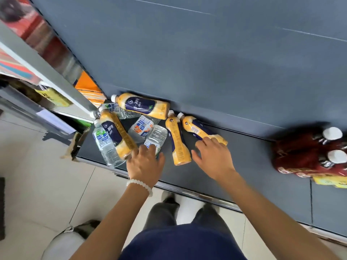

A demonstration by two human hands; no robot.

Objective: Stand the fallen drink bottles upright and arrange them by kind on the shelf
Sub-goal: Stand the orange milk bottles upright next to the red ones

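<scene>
Head view: dark grey shelf [234, 166], front edge running from lower left to right. Pile of fallen bottles at the left end of the shelf. Four yellow drink bottles, all lying down: back yellow bottle [142, 105] along the rear edge, cap left; left yellow bottle [117, 133] lying over the clear ones near the left edge, base toward the front edge; middle yellow bottle [177, 140], cap toward the rear, base toward the front; right yellow bottle [201, 129] just beside it, angled, cap at rear.

Clear water bottles mixed in, also down: green-label water bottle [105, 145] by the left front corner, orange-label water bottle [142, 128] mid-pile, ribbed clear bottle [155, 137] in front of it, another clear bottle [116, 109] under the back yellow one.

Left hand [145, 164], beaded bracelet [139, 185] on wrist, fingers curled down onto base of ribbed clear bottle and the left yellow bottle; actual grip cannot be told. Right hand [214, 158] spread, fingertips touching the base end of the right yellow bottle, nothing clasped.

Upright dark red bottles [309, 152] with white caps at the right end of the shelf, well apart from the pile. Yellow price tag [330, 182] on the front edge below them. Pale tiled floor [47, 175] below.
</scene>
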